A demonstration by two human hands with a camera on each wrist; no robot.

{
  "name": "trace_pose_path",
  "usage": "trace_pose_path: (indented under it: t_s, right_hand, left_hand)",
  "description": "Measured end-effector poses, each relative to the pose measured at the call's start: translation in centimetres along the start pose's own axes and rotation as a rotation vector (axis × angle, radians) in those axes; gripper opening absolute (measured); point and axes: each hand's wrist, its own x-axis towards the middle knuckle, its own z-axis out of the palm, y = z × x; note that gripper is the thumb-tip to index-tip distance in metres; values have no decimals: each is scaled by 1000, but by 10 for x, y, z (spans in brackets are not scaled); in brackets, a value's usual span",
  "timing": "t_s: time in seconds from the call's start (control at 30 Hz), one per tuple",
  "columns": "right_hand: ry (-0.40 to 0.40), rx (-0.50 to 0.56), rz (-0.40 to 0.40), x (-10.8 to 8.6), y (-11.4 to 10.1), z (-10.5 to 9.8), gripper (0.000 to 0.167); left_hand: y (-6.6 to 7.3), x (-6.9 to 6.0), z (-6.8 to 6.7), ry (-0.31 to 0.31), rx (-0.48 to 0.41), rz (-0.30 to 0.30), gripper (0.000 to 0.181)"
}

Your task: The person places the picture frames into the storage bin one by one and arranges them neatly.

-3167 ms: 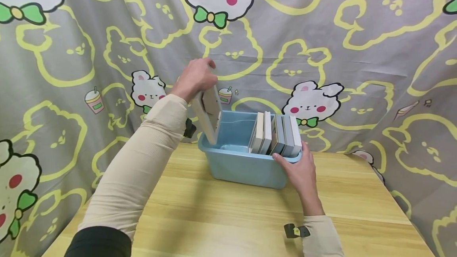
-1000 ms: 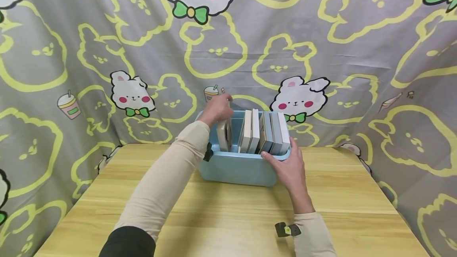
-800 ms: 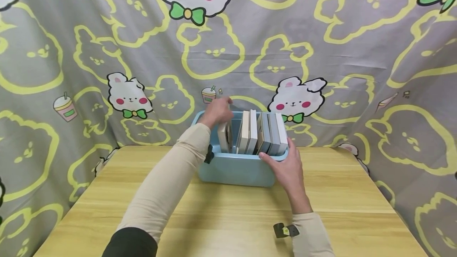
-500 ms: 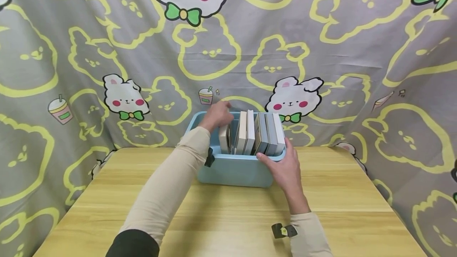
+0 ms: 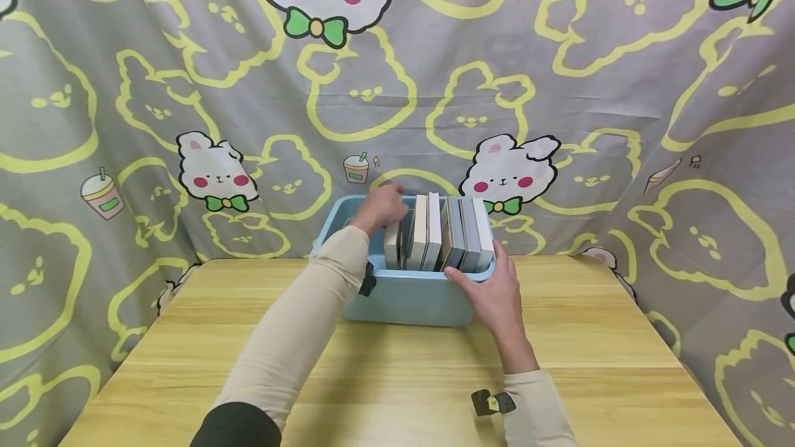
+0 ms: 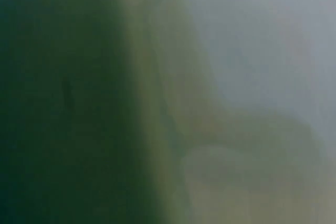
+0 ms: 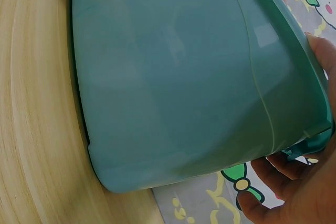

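A light blue plastic bin (image 5: pixel 406 301) stands on the table. My left hand (image 5: pixel 383 205) reaches over it and holds a thick beige book (image 5: pixel 393 247) by its top, upright inside the bin and close beside the other books; some of its fingers are hidden. Several books (image 5: pixel 452 233) with pale and grey-blue covers stand in a row at the bin's right side. My right hand (image 5: pixel 493 295) grips the bin's right front corner, thumb over the rim. In the right wrist view, fingers of the right hand (image 7: pixel 294 195) curl by the bin's end wall (image 7: pixel 173 82). The left wrist view is too blurred to read.
The wood-grain table (image 5: pixel 373 378) extends on all visible sides of the bin. A grey curtain (image 5: pixel 546 40) with rabbit and bear prints hangs right behind it and at both sides. A small black device (image 5: pixel 493 403) sits at the right wrist.
The left hand has lowered the beige book into the bin from above its left end, then slid it right toward the row. The right hand stays on the bin's corner.
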Motion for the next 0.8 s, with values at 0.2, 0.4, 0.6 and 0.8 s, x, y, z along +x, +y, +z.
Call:
trace_pose_path:
  t_s: [0.2,0.4,0.6,0.8]
  right_hand:
    - [-5,0,-6,-1,-3,2,118]
    - [-12,0,-10,-1,-6,1,118]
    - [-15,6,-7,-1,-6,0,116]
    - [2,-1,-15,-1,-1,-2,115]
  left_hand:
    - [-2,-2,-1,-20,11,6,52]
    - [-2,-3,-4,-59,-38,6,53]
    - [-3,-8,-9,-96,-100,-22,54]
    - [-11,-11,-15,-64,7,-8,56]
